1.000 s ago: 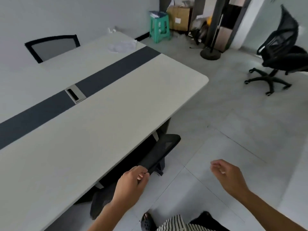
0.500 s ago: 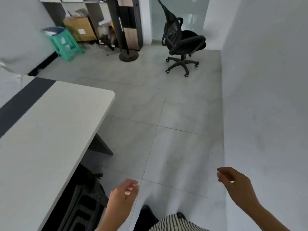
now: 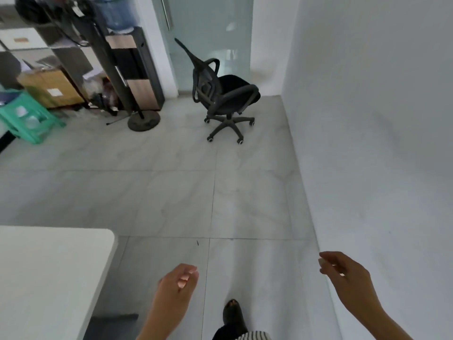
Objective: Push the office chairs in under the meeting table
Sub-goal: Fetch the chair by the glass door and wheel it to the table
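Both hands are empty. The left hand, at lower centre of the frame, has its fingers loosely curled and grips nothing. The right hand, at lower right near the white wall, is likewise loosely curled and holds nothing. One black office chair stands on the grey tiled floor at upper centre, before a frosted glass door, well apart from the table. Only a rounded corner of the white meeting table shows, at lower left. A green stool and a cardboard box sit at upper left. A dark shoe shows at bottom centre.
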A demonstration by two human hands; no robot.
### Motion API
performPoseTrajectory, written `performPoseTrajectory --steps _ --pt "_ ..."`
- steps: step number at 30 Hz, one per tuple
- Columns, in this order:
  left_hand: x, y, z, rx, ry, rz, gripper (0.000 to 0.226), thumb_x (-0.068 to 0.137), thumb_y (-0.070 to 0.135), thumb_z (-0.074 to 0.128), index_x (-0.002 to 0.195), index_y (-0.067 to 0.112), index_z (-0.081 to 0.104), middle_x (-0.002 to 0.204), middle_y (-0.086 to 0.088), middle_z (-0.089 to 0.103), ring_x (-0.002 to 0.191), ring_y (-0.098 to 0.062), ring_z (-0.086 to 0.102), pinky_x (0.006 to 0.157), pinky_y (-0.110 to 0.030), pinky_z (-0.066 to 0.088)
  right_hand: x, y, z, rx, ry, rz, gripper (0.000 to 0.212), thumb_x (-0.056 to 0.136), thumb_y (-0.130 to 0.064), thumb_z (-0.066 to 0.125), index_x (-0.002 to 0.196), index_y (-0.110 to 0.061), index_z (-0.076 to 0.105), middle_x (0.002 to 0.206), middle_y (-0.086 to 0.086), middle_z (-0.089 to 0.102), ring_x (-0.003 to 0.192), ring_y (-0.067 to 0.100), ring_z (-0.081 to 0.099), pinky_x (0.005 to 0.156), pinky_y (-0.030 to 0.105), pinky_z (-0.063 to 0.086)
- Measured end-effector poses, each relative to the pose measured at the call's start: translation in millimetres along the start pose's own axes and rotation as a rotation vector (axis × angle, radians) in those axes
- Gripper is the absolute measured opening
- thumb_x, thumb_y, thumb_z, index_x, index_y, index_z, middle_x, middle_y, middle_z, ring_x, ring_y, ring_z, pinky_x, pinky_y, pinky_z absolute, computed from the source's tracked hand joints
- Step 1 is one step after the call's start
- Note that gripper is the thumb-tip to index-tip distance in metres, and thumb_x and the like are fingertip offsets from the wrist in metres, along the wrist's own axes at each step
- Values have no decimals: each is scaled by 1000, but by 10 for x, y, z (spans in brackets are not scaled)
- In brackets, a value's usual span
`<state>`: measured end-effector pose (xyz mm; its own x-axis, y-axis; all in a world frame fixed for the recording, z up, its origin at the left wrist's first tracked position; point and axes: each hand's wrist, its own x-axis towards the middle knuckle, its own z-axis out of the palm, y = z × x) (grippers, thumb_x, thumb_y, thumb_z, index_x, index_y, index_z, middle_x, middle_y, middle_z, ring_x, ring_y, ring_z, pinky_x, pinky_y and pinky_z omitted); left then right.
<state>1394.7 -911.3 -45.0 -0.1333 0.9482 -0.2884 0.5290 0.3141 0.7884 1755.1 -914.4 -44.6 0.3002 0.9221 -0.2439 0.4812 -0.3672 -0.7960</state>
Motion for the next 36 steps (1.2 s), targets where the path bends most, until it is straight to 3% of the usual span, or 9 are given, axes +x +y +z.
performPoseTrajectory --steps 5,10,14,17,22,27,31,34,36 --pt "1119 580 -218 35 -17 86 13 84 16 63 75 25 65 70 9 68 65 -9 61 60 -21 46 780 -453 163 48 26 28 9 87 -23 64 94 -28 68 83 -12 72 81 9 69 73 27 49" --pt "2025 884 -181 41 -46 106 9 85 16 62 81 23 65 78 18 67 71 -6 62 61 -16 45 1581 -555 289 50 14 84 11 87 -23 65 89 -34 66 85 -28 68 79 6 69 68 21 51" --pt "2766 1043 -83 30 -50 65 18 85 15 64 78 31 65 80 16 69 71 -7 64 67 -22 50 2469 -728 316 69 37 95 13 87 -19 66 89 -32 67 85 -28 68 75 0 68 71 11 47" --pt "3437 1263 -113 5 6 34 23 84 12 65 74 32 66 76 7 71 68 -9 66 64 -17 49 3316 -989 297 94 30 83 12 86 -19 66 89 -30 67 80 -24 69 72 -2 66 67 7 46" --pt "4435 1719 -439 -34 151 29 27 81 13 68 78 39 65 72 6 71 66 -13 68 63 -24 52 4704 -1835 354 69 -40 -34 11 87 -21 66 88 -32 67 77 -21 70 72 -1 67 63 10 47" --pt "5077 1783 -697 -122 286 -103 9 68 34 66 73 42 66 68 -6 71 61 -15 68 59 -25 52 5841 -2653 711 9 -143 -141 11 86 -23 66 89 -33 67 76 -19 71 72 -1 67 61 10 47" --pt "5783 1637 -956 -133 344 -171 23 54 56 58 72 43 66 67 -4 71 62 -15 67 60 -27 52 6566 -3128 1240 -9 -172 -176 12 87 -21 65 89 -33 67 77 -20 71 72 0 67 61 9 47" --pt "6461 1657 -1277 -96 304 -173 9 64 42 66 73 44 66 66 -1 71 62 -14 67 63 -28 52 6995 -3434 1679 -16 -166 -174 12 86 -19 65 89 -31 67 75 -21 70 72 0 67 63 11 47" --pt "6968 1704 -1511 -44 272 -137 23 76 21 71 75 43 65 66 0 71 61 -13 67 62 -26 51 7230 -3670 1931 -11 -180 -152 13 86 -20 66 89 -32 67 78 -25 69 73 1 67 64 15 48"
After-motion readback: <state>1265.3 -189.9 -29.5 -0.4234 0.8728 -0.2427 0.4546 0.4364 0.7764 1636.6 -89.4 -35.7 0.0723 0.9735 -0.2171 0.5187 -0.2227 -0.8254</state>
